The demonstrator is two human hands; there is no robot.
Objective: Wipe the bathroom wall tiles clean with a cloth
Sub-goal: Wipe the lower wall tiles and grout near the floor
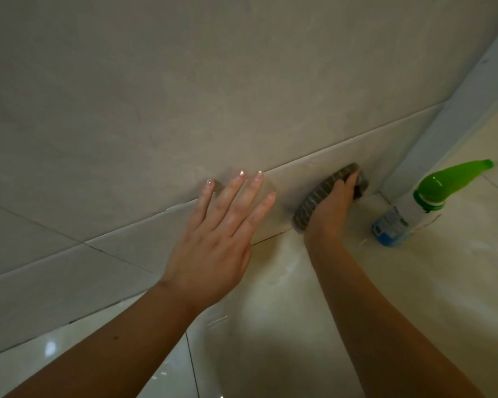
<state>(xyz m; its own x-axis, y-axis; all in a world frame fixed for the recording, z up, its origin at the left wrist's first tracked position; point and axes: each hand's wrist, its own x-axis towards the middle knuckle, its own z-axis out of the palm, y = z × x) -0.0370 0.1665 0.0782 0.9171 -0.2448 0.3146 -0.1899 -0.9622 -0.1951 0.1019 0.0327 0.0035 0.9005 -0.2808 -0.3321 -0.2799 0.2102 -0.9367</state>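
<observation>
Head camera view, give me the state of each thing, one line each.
Left hand: open, fingers straight, flat on the wall tiles.
Right hand: grips the cloth.
Cloth: bunched, pressed low on the wall tiles near the corner.
Spray bottle: standing on the floor, green head on, untouched.

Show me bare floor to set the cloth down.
Bare floor lies between the left forearm and the right forearm, and more right of it, below the spray bottle. Crowded: the wall corner, where the right hand grips the cloth beside that bottle.
</observation>
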